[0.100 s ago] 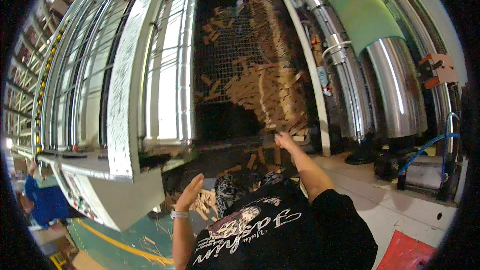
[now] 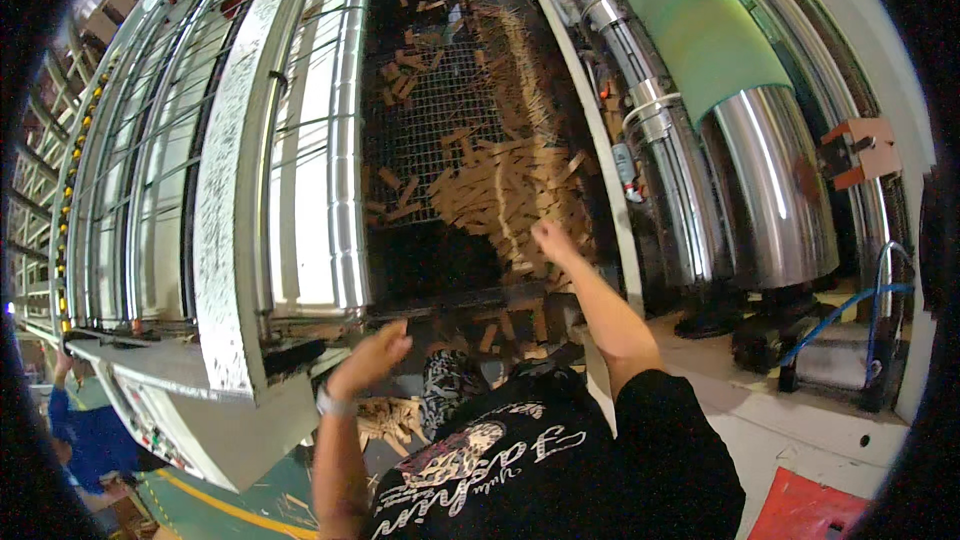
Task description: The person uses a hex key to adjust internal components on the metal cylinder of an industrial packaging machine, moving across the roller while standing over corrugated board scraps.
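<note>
Flat brown cardboard-like strips (image 2: 485, 192) lie heaped on dark metal wire mesh (image 2: 425, 125), its far end cut off. Right hand (image 2: 552, 240), over the heap's near edge: fingers curled, grip contents hidden. Left hand (image 2: 372, 360), nearer the body: blurred; grip cannot be determined.

Ref wire mesh (image 2: 428, 112): scrap strips (image 2: 490, 190) on it. Rail (image 2: 607, 170) right, cylinder (image 2: 770, 180) farther right. Roller (image 2: 348, 140) left, beam (image 2: 236, 170) farther left, cabinet (image 2: 225, 425) near-left.

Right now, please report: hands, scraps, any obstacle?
Left hand loosely curled, nothing visible in it. Right hand at brown scraps, contact unclear. Scraps strewn over mesh; white rail along their right.
</note>
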Action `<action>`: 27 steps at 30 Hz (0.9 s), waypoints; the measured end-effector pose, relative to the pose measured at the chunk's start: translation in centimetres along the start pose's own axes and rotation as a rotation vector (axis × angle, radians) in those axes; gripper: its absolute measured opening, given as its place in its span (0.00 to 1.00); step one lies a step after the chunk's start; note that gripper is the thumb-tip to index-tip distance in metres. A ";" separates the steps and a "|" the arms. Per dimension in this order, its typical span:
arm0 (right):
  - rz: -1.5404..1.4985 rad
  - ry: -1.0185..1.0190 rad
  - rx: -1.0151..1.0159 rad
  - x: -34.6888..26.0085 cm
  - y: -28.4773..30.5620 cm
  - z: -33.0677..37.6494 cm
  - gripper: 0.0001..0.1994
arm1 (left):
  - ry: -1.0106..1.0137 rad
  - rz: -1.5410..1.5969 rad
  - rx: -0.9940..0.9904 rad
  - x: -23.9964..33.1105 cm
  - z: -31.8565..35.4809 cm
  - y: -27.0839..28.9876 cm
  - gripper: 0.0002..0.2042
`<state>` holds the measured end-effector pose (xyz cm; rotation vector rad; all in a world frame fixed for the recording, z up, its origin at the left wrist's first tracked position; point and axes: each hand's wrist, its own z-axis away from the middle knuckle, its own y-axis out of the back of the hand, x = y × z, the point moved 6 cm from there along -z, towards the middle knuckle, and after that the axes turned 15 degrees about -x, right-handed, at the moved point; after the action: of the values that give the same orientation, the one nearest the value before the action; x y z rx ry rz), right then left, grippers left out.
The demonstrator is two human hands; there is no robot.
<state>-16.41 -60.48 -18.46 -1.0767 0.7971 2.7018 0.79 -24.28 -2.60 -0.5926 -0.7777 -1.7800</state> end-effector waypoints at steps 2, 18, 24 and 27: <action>0.189 0.285 0.247 -0.4 15.1 -1.7 0.13 | -0.216 -0.263 -0.023 8.6 -8.1 5.8 0.25; 1.183 -0.571 0.917 -21.7 58.6 2.1 0.42 | 0.407 -0.768 1.094 9.5 -11.9 61.6 0.43; 1.568 -0.658 1.109 -20.6 55.5 1.7 0.45 | 0.235 -0.723 1.068 7.5 -12.0 60.1 0.41; 1.571 -0.654 1.118 -21.8 54.5 0.0 0.45 | 0.207 -0.689 1.025 7.3 -10.5 61.0 0.41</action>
<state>-16.74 -105.31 19.45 1.0371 3.0821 1.9338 55.94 -50.87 9.27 0.5971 -1.6932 -1.6708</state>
